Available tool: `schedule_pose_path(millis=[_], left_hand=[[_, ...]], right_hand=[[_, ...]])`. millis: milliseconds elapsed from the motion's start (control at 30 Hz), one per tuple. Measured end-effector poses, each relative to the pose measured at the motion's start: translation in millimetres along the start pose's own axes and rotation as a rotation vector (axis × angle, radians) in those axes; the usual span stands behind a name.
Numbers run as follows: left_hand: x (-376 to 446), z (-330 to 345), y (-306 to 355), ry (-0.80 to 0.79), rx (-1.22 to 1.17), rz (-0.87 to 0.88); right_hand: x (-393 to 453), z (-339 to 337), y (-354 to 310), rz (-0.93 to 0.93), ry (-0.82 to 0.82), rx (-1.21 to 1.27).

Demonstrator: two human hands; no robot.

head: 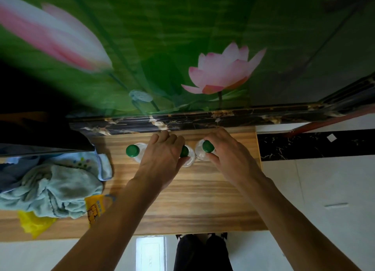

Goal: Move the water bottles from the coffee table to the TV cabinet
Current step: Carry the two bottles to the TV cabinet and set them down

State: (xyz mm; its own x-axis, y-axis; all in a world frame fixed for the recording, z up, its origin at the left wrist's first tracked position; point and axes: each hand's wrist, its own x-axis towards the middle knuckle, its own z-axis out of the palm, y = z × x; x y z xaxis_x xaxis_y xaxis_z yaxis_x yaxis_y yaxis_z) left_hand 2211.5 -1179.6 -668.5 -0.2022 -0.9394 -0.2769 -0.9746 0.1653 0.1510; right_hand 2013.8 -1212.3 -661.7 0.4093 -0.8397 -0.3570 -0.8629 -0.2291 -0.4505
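Three clear plastic water bottles with green caps stand upright in a row at the far edge of the wood-grain TV cabinet top [194,193]. The left hand [162,155] grasps the middle bottle [187,156], the right hand [225,155] grasps the right bottle [204,150], and the left bottle [135,152] stands free. A crumpled light-blue towel [50,189] lies at near left.

Both bare forearms reached forward from the lower edge, converging slightly. The left hand [162,151] lay palm-down, fingers curled forward and the thumb tucked under on its right side. The right hand [225,149] mirrored it (wrist bent a little inward), fingers arched downward, thumb pointing left. Dark trouser legs stood below.
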Motion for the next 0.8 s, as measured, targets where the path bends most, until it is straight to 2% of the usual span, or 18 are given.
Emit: schedule_pose_path(millis=[800], left_hand=[[-6, -4, 4, 0.036, -0.019, -0.126]], right_hand=[[-10, -4, -6, -0.012, 0.071, 0.021]])
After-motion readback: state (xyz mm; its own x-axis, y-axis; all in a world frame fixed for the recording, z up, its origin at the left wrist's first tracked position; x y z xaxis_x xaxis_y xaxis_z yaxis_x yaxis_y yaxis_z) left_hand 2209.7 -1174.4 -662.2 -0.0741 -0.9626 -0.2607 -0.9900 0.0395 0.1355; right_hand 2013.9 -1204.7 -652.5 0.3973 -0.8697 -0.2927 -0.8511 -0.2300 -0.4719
